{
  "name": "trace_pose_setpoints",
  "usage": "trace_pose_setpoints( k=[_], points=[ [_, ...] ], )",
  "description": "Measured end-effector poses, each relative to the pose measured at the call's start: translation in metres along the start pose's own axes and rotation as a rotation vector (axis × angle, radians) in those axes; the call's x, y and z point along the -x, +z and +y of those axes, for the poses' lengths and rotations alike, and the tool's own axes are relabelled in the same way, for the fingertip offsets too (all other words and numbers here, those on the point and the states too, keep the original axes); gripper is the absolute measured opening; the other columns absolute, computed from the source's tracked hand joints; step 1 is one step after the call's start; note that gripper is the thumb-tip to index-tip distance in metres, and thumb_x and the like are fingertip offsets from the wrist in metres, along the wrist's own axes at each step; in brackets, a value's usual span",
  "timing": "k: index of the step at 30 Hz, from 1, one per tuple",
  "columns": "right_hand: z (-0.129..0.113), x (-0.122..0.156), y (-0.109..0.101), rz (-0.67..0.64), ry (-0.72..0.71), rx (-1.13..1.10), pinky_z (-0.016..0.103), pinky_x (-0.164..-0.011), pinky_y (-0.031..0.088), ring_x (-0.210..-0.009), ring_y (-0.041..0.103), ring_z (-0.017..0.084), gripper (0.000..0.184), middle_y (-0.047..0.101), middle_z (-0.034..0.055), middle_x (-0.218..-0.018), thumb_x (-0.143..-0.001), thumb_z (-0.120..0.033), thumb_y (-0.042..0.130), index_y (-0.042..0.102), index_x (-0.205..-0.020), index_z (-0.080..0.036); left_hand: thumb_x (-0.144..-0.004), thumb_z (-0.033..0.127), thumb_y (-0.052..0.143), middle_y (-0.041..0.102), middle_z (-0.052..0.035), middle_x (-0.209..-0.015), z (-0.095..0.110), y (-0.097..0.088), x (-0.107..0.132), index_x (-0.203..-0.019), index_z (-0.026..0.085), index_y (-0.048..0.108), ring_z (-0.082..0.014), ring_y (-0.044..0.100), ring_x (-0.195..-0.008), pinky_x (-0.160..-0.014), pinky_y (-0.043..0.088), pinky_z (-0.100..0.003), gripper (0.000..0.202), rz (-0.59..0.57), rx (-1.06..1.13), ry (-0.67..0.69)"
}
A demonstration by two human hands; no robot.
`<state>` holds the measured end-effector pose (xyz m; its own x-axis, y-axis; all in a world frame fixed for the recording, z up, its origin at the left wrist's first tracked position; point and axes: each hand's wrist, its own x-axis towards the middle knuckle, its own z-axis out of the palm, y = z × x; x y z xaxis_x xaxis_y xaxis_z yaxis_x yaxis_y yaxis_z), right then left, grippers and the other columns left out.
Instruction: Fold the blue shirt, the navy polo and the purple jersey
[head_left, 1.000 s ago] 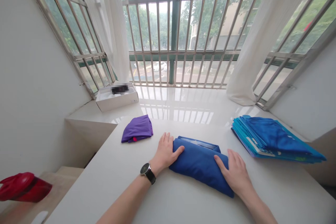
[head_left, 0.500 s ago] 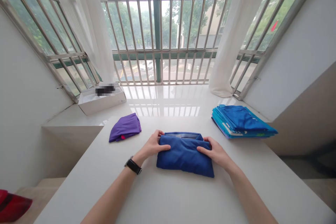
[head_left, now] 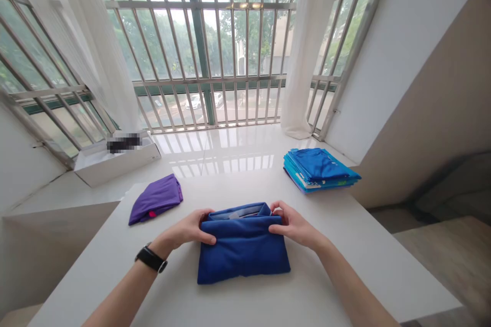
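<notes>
While the folded, oblong bundle of dark blue cloth (head_left: 243, 250) is kept on the glossy white table (head_left: 376, 265), at the middle of the table's near part, its two upper corners are gripped by bare hands. By the left hand (head_left: 192, 229) the left corner is pinched, the thumb laid on the front and the fingers curled behind; by the right hand (head_left: 295, 226) the right corner is held likewise, the gap filled only by cloth. Whether the upper edge is raised from the table cannot be told. Along that edge a paler inner layer (head_left: 245, 212) is left exposed, and it could be spilled or the fold loosened if only the outer layer is caught by the thumbs. Should one corner be pulled harder, the bundle would probably be skewed, and on so smooth a table it might easily be slid. Less likely, the folded purple cloth (head_left: 159, 196) at the table's left edge could be brushed by a wide sweep of the left arm, or the flat stack of bright blue cloths (head_left: 320, 166) at the table's far right by the right.
</notes>
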<state>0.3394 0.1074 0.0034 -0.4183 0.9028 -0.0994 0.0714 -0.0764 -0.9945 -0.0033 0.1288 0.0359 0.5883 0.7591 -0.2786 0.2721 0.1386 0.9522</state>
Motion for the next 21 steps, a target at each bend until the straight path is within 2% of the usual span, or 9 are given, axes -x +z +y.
trace_pose_setpoints(
  k=[4,8,11,13,15,18,20,21],
  points=[
    [0.0,0.009,-0.004,0.114,-0.041,-0.009,0.03,-0.075,0.049,-0.083,0.061,0.016,0.047,0.062,-0.0014,-0.099,-0.074,-0.046,0.078,0.05,-0.106,-0.027,-0.067,0.038,0.084,0.064,-0.0004,-0.097,0.0,0.015,-0.002,-0.106,0.024,0.058,-0.0195,0.061,-0.091,-0.079,0.048,-0.029,0.049,0.042,0.099,0.049],
    [0.005,0.024,-0.007,0.169,-0.012,-0.065,0.031,-0.077,0.052,-0.088,0.063,0.017,0.048,0.059,0.0011,-0.109,-0.077,-0.05,0.074,0.05,-0.114,-0.029,-0.067,0.034,0.084,0.061,0.0018,-0.091,-0.005,0.028,-0.01,-0.104,0.024,0.053,-0.0153,0.058,-0.082,-0.07,0.046,-0.024,0.05,-0.041,0.164,0.015],
    [-0.012,0.037,-0.032,0.175,-0.003,-0.04,0.031,-0.075,0.053,-0.086,0.064,0.018,0.047,0.061,0.0018,-0.107,-0.077,-0.047,0.075,0.052,-0.113,-0.028,-0.067,0.033,0.085,0.062,0.0005,-0.094,0.012,0.038,-0.023,-0.106,0.024,0.053,-0.0158,0.059,-0.082,-0.07,0.047,-0.026,0.052,-0.069,0.171,0.046],
    [-0.04,0.041,-0.067,0.215,-0.03,-0.01,0.032,-0.075,0.054,-0.087,0.065,0.019,0.048,0.064,0.002,-0.105,-0.076,-0.044,0.077,0.053,-0.114,-0.028,-0.068,0.035,0.084,0.064,-0.0024,-0.099,0.039,0.048,-0.042,-0.11,0.024,0.053,-0.018,0.061,-0.087,-0.075,0.05,-0.029,0.053,-0.059,0.17,0.116],
    [-0.075,0.04,-0.115,0.306,-0.068,0.005,0.034,-0.077,0.055,-0.087,0.067,0.021,0.052,0.068,0.003,-0.102,-0.075,-0.041,0.079,0.053,-0.118,-0.028,-0.068,0.037,0.084,0.065,-0.0049,-0.101,0.075,0.061,-0.072,-0.114,0.024,0.054,-0.0201,0.063,-0.089,-0.077,0.052,-0.031,0.057,-0.023,0.193,0.213],
    [-0.125,0.027,-0.196,0.451,-0.065,0.023,0.037,-0.073,0.056,-0.081,0.07,0.023,0.056,0.072,0.0071,-0.1,-0.075,-0.038,0.079,0.055,-0.124,-0.024,-0.068,0.037,0.085,0.066,-0.0083,-0.107,0.129,0.084,-0.139,-0.121,0.022,0.053,-0.0224,0.067,-0.09,-0.076,0.056,-0.034,0.064,-0.023,0.302,0.319],
    [-0.144,0.013,-0.244,0.567,-0.027,0.076,0.035,-0.074,0.053,-0.078,0.071,0.019,0.05,0.073,0.0104,-0.103,-0.081,-0.031,0.071,0.056,-0.126,-0.017,-0.067,0.032,0.087,0.067,-0.0078,-0.103,0.156,0.098,-0.191,-0.12,0.019,0.054,-0.0211,0.068,-0.087,-0.074,0.057,-0.034,0.065,-0.061,0.368,0.344],
    [-0.148,0.005,-0.264,0.623,0.01,0.118,0.032,-0.074,0.051,-0.078,0.071,0.016,0.045,0.072,0.0123,-0.105,-0.088,-0.029,0.062,0.054,-0.129,-0.012,-0.065,0.027,0.088,0.067,-0.0076,-0.101,0.165,0.103,-0.216,-0.118,0.017,0.055,-0.0204,0.068,-0.087,-0.075,0.057,-0.034,0.063,-0.079,0.397,0.339]
  ],
)
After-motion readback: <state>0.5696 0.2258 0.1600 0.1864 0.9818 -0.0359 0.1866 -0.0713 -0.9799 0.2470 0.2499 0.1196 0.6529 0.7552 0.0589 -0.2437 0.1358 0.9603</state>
